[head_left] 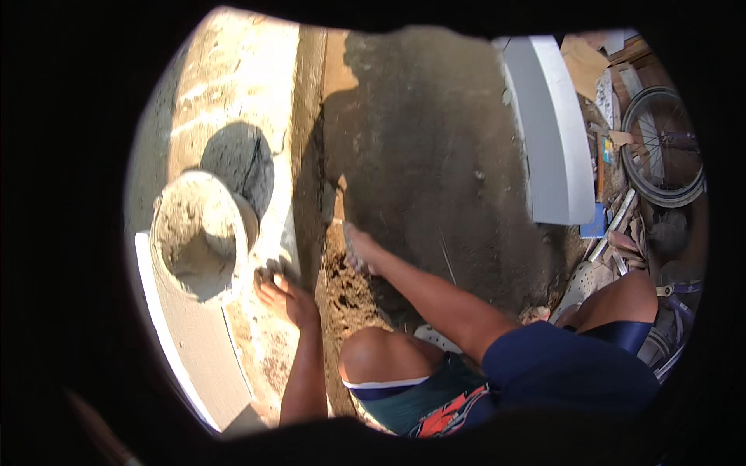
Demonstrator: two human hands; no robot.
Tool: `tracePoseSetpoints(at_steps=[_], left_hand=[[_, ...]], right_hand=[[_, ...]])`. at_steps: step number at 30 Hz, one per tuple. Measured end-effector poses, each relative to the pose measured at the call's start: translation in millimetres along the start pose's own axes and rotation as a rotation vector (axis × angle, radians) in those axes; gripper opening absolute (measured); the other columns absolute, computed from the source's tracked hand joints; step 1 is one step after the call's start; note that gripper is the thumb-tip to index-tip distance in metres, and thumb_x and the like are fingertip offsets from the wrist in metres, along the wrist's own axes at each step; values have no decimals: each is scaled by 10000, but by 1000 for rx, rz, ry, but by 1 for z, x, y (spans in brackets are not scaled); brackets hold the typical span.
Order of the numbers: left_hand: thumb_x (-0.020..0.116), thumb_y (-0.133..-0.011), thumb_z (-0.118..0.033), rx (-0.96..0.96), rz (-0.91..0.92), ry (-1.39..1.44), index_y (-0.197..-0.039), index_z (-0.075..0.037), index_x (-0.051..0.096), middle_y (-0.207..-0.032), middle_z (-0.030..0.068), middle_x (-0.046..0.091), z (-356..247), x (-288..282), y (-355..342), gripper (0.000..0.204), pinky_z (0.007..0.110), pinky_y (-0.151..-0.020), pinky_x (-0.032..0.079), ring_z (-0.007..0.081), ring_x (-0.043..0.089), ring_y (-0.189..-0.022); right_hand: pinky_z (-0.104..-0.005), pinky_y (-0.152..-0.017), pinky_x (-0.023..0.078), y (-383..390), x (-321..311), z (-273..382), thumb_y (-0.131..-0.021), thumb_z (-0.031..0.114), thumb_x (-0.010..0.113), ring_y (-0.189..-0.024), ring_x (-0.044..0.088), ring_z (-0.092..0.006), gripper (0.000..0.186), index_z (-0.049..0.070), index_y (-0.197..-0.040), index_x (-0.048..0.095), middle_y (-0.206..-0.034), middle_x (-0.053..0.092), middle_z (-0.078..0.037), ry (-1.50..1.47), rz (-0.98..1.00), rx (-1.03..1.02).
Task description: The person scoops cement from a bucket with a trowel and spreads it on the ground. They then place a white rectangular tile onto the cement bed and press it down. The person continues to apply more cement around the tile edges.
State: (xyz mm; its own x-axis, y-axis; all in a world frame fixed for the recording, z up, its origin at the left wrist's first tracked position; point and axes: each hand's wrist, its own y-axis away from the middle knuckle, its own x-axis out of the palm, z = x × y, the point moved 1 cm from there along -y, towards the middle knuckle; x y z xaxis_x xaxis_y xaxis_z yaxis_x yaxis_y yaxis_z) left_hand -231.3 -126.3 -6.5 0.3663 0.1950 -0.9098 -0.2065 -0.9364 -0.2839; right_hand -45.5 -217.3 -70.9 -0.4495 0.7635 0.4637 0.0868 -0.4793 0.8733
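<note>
My left hand point(285, 300) rests on the pale, sunlit ledge point(268, 252), fingers apart and their tips dark with grey muck. Just beside it, on the left, stands a round bucket point(247, 220) with wet grey mortar point(203, 260) inside and dried mortar round its rim. My right hand point(362, 251) is down at the seam between the ledge's side and the dark floor, its fingers curled. What it grips is hard to make out; a narrow light patch point(339, 203) lies just beyond it. Crumbly brown soil or mortar point(346, 291) lies below that hand.
A smooth, dark grey floor point(435, 147) spreads ahead and right. A low white-topped block wall point(544, 132) borders it. Farther right are a bicycle wheel point(663, 147), a blue object point(594, 221) and assorted clutter. Another grey block point(190, 334) lies left of the ledge.
</note>
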Motion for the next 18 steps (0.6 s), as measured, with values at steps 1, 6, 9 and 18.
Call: tracePoseSetpoints(at_steps=[1, 6, 9, 18], left_hand=[[476, -1119, -390, 217, -51, 74, -1347, 66, 569, -1489, 292, 507, -2, -1, -3, 518, 585, -1143, 402, 478, 493, -1380], [460, -1124, -372, 163, -65, -53, -1330, 89, 577, -1466, 278, 533, -12, -1, -3, 519, 586, -1145, 393, 460, 503, -1372], [450, -1125, -362, 193, -101, -109, -1331, 89, 575, -1463, 281, 534, -13, -3, -3, 511, 588, -1159, 372, 456, 493, -1385], [455, -1097, -459, 151, 8, -88, -1324, 40, 616, -1529, 235, 491, 7, 6, -4, 571, 572, -1181, 323, 424, 455, -1423]], right_hand=[[-334, -428, 418, -2, -1, 3, -1061, 700, 418, -515, 470, -137, 691, 66, -1303, 545, -752, 504, -33, 170, -93, -23], [-357, -420, 432, 4, -7, 36, -1068, 664, 444, -476, 504, -152, 605, 72, -1114, 557, -680, 509, -28, -74, -195, -807], [-329, -419, 418, 9, -7, 31, -1074, 666, 410, -488, 490, -139, 592, 91, -1073, 549, -690, 508, -22, -137, -154, -770], [-295, -362, 421, 19, 8, 33, -1117, 604, 395, -429, 496, -105, 531, 94, -1060, 533, -656, 511, -17, -118, -114, -1021]])
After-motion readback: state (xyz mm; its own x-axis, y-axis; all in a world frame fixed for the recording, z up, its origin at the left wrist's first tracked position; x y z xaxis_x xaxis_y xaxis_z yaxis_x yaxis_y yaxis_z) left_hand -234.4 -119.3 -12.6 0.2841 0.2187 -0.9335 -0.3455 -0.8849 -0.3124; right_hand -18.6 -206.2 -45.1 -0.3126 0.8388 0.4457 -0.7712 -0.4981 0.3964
